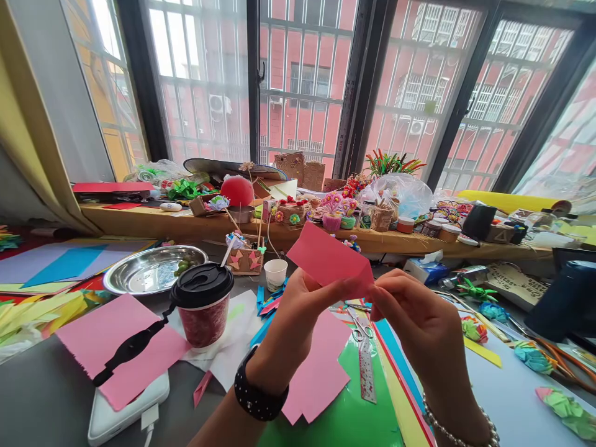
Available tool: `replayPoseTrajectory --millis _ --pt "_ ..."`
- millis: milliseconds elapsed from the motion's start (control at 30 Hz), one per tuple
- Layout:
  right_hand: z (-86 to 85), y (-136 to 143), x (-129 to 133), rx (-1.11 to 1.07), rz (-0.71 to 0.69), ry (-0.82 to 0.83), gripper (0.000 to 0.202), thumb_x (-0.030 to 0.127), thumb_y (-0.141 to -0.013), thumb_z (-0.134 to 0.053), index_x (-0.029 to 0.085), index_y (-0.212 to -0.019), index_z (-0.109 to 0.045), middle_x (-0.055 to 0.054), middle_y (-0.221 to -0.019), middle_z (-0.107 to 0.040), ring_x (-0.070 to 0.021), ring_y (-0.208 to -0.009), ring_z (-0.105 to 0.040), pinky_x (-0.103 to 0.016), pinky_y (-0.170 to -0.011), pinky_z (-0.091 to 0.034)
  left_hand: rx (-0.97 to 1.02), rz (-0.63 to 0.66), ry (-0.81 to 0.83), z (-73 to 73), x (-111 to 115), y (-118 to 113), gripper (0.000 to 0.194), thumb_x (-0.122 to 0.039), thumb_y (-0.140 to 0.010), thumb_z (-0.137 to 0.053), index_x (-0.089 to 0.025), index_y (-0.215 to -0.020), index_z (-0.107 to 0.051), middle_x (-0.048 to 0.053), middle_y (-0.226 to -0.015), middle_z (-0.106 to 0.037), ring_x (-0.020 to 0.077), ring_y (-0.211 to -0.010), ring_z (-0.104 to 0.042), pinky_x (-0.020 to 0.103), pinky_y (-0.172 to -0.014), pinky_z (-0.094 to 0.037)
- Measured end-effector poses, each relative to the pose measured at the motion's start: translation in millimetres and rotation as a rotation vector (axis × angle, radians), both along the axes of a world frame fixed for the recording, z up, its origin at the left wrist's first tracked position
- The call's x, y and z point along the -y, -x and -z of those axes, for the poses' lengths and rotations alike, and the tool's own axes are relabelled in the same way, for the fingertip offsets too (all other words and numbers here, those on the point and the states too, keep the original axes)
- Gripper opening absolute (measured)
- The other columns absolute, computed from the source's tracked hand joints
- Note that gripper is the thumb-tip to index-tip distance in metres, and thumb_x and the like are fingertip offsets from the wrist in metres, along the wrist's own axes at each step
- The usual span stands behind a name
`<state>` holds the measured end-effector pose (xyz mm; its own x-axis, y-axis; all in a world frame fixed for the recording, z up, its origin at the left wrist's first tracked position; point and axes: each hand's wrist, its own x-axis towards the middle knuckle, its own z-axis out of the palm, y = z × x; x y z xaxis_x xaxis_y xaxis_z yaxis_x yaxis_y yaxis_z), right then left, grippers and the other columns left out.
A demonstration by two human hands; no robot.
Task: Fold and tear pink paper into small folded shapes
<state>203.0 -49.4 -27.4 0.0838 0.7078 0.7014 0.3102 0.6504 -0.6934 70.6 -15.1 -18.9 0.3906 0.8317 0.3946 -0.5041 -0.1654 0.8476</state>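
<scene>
A piece of pink paper [328, 256] is held up over the desk, with a fold near its right end. My left hand [302, 304] grips its lower edge between thumb and fingers. At the right corner, my right hand [414, 316] pinches the same paper, fingers closed. Below the hands lies a larger pink sheet [316, 372] with cut-out edges, on a green sheet [367, 422]. A pair of scissors [361, 329] and a patterned ruler [367, 375] lie just right of it.
On the left are a lidded paper cup [203, 316], a steel plate [125, 279] with green fruit, another pink sheet [125, 341] and a white power bank [128, 403]. A small white cup [275, 273] stands behind my left hand. Crumpled paper pieces [533, 357] lie at right; crafts crowd the windowsill [298, 236].
</scene>
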Motion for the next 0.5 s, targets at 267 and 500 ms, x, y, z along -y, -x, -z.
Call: replayPoseTrajectory --millis 267,500 --pt "-0.4 -4 -7 -0.127 0.332 -0.091 0.008 0.025 -0.076 -0.057 0.020 -0.074 -0.063 0.000 -0.074 -0.061 -0.0121 -0.064 -0.056 -0.025 -0.059 -0.045 -0.348 -0.250 -0.204 3.9 -10 3 0.024 -0.023 -0.069 -0.064 -0.014 -0.090 -0.058 0.006 -0.089 -0.065 0.0199 -0.086 -0.058 0.028 -0.074 -0.044" --pt "-0.1 -5 -13 -0.200 0.244 0.012 0.022 0.026 -0.067 -0.065 0.021 -0.089 -0.062 -0.002 -0.077 -0.063 -0.0146 -0.068 -0.059 -0.026 -0.057 -0.049 -0.666 -0.171 -0.426 4.9 -7 6 0.021 -0.021 -0.070 -0.060 -0.016 -0.091 -0.060 0.003 -0.090 -0.065 0.0175 -0.080 -0.059 0.024 -0.068 -0.043"
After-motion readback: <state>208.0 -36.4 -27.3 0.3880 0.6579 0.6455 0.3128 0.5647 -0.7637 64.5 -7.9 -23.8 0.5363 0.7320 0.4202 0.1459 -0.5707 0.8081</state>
